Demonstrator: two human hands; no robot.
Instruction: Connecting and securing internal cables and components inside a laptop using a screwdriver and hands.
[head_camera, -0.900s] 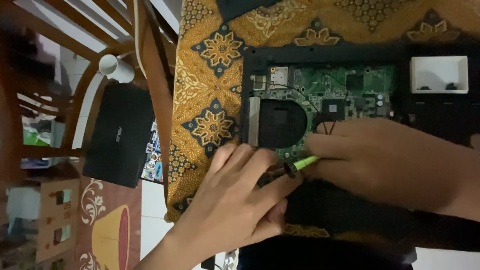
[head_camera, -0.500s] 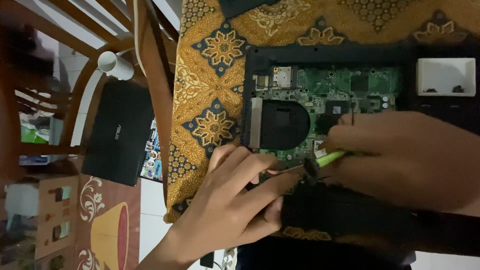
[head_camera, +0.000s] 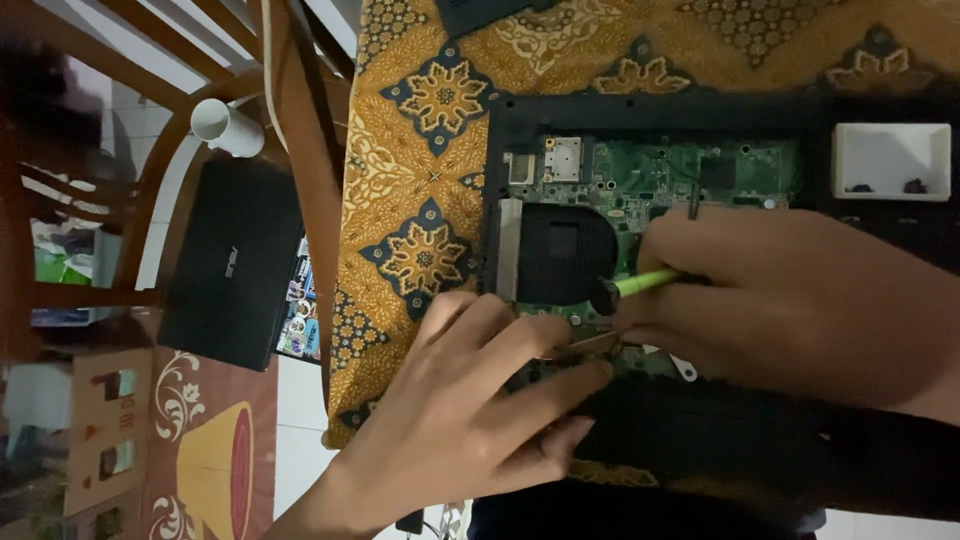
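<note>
1. Hands of one person are seen from above, at work over an opened black laptop base (head_camera: 640, 115) with its green circuit board (head_camera: 660, 180) laid bare.
2. The laptop base is laid on a tabletop covered by a gold and brown patterned cloth (head_camera: 420, 170) with dark blue flower medallions.
3. The right hand (head_camera: 800, 300) is curled, fingers pressed together around a slim screwdriver with a yellow-green shaft and black tip (head_camera: 632, 287); only that short length is shown beyond the fingers.
4. The screwdriver is held nearly level, its black tip placed at the lower right edge of a round black cooling fan housing (head_camera: 560, 250) on the board.
5. The left hand (head_camera: 470, 410) is laid flat below the fan, fingers stretched out and slightly spread, with the fingertips touching the lower edge of the board just beside the screwdriver tip.
6. A thin pale strip (head_camera: 585, 347) is seen between the left fingertips and the right hand; whether it is pinched cannot be told.
7. A small white rectangular tray (head_camera: 890, 160) is set on the upper right of the laptop base, with a few tiny dark pieces inside.
8. To the left, beyond the tabletop edge, a brown wooden chair (head_camera: 290, 130) is seen, with a flat black laptop-like device (head_camera: 235, 265) and a white cylindrical cup (head_camera: 225, 125) lying on its side near it.
</note>
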